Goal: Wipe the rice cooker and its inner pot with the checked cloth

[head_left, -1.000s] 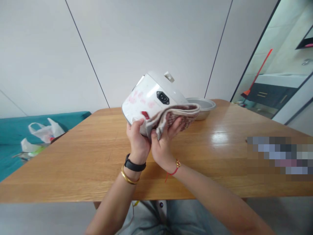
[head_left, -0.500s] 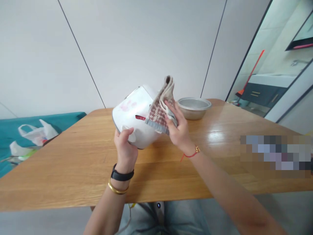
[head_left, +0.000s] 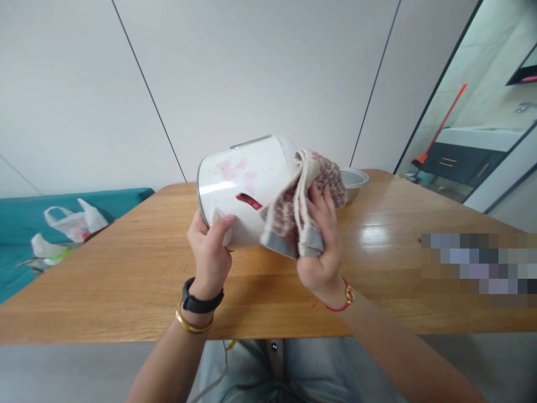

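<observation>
Grips the lower rim of the tilted white cooker (head_left: 243, 182) with the left hand (head_left: 208, 249), over the wooden table (head_left: 126, 274); clasps a folded patterned cloth (head_left: 291, 218) in the right hand (head_left: 322, 257), pressed against the cooker's right side. Behind, partly hidden: metal bowl (head_left: 356, 180). Far left: plastic bags (head_left: 69, 224).

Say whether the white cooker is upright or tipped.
Tipped. The white cooker lies on its side, left hand gripping it, right hand pressing cloth on it.
</observation>
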Tool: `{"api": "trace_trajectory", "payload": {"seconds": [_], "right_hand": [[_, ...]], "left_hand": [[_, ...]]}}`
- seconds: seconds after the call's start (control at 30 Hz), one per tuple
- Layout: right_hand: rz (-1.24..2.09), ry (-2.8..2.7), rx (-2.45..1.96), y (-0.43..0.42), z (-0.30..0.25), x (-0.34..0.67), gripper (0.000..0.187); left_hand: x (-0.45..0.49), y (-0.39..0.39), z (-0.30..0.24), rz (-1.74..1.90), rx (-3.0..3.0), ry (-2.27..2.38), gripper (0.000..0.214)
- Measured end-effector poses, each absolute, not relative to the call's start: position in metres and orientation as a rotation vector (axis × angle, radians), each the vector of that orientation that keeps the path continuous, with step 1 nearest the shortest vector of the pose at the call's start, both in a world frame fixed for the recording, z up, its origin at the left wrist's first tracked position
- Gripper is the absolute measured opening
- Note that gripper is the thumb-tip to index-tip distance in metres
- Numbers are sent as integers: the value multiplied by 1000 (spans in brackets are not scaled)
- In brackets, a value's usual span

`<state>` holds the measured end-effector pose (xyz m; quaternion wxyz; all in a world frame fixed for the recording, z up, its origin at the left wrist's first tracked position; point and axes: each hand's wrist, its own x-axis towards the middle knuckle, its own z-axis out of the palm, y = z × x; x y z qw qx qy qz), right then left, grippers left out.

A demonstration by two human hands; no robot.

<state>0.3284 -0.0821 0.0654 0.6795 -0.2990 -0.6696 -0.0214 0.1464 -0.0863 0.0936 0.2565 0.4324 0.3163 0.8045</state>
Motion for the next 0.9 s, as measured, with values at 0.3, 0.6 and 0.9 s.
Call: {"api": "trace_trajectory", "payload": {"seconds": [0.3, 0.6, 0.9], "right_hand": [[-539, -1930, -587, -82, 11, 310, 53], [-367, -2130, -687, -69, 131, 304, 57], [1168, -1898, -841, 66, 201, 341, 36]], "left_hand": [[154, -88, 95, 2196, 1073, 844, 21], [144, -86, 87, 2186, 1454, 1048, 22], [108, -100, 101, 1935, 1812, 1126, 26]]}}
